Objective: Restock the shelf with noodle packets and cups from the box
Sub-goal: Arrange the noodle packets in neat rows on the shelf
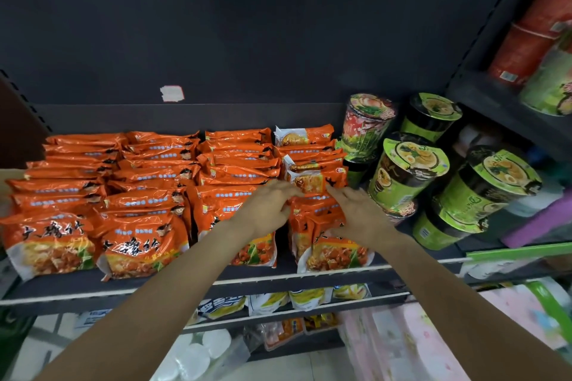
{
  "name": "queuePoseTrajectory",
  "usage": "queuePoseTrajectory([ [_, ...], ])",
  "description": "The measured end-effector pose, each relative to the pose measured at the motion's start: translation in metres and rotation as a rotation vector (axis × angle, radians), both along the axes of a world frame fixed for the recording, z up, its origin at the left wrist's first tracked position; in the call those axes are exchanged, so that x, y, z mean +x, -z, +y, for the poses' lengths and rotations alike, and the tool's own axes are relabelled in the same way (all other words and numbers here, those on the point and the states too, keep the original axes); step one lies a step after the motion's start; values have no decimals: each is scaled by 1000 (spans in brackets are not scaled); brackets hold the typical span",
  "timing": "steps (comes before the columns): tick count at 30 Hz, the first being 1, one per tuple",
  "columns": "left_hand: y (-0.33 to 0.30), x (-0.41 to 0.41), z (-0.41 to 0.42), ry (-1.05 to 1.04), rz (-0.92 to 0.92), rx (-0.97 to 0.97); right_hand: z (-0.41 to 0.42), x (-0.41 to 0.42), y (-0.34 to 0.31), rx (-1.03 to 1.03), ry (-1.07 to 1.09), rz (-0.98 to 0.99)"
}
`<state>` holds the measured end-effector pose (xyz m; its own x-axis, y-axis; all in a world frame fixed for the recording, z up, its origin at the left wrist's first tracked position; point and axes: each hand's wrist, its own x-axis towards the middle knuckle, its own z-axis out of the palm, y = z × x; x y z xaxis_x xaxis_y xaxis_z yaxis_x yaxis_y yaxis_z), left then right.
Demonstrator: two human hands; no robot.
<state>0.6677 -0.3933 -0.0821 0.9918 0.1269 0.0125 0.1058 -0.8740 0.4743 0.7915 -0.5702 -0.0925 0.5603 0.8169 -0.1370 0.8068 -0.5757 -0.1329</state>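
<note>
Noodle packets (148, 195) fill the dark shelf (173, 283) in front of us, standing in four rows that run from the front edge to the back panel. We cannot count them exactly; each row holds several, overlapping one behind another. All are orange, with a food picture low on the face.

Our two hands meet over the fourth row, the one farthest right. Our left hand (270, 206) reaches in from the lower left, its fingers curled around the left edge of one packet (311, 181) standing midway back in that row. Our right hand (360, 213) comes from the lower right, fingers fairly straight and spread, the tips touching the right side of the same packet; whether it truly grips we cannot tell. The front packets of that row (335, 249) stand just below both wrists.

Noodle cups (408, 170) sit to the right of the packets on the same shelf, just beside our right hand. We count about six: five with green and black wrappers and one with a red patterned wrapper (366, 125) at the back left of the group. Several lean to the side.

Red cups (526, 52) lie on a higher shelf at the upper right. Yellow and white packets (305, 298) show on the shelf below.
</note>
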Motion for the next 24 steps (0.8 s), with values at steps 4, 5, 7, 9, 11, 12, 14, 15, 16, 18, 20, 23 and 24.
queuePoseTrajectory([
  [4, -1, 11, 14, -100, -54, 58, 7, 7, -6, 73, 65, 170],
  [5, -1, 16, 16, -98, -48, 72, 9, 11, -9, 112, 86, 222],
  [7, -2, 26, 17, -71, -28, 105, 14, 18, -12, 182, 118, 243],
  [9, -3, 38, 17, -47, -3, 169, 22, 27, -12, 203, 151, 168],
  [11, -2, 48, 16, -52, 17, 254, 31, 35, -10, 175, 191, 131],
  [12, 0, 52, 17, -57, 34, 290, 35, 38, -8, 154, 205, 134],
  [14, 2, 59, 22, -62, 81, 330, 43, 45, -5, 127, 217, 128],
  [15, 2, 61, 23, -67, 95, 338, 47, 48, -3, 129, 224, 115],
  [16, 2, 63, 25, -72, 92, 350, 50, 50, -2, 140, 238, 108],
  [18, 1, 66, 25, -78, 51, 407, 55, 52, 0, 176, 268, 93],
  [20, 0, 67, 26, -84, 26, 448, 59, 53, 3, 199, 282, 27],
  [23, 1, 67, 28, -83, 21, 428, 64, 55, 0, 233, 278, 2],
  [24, 1, 67, 28, -77, 18, 416, 64, 56, -2, 261, 269, 23],
])
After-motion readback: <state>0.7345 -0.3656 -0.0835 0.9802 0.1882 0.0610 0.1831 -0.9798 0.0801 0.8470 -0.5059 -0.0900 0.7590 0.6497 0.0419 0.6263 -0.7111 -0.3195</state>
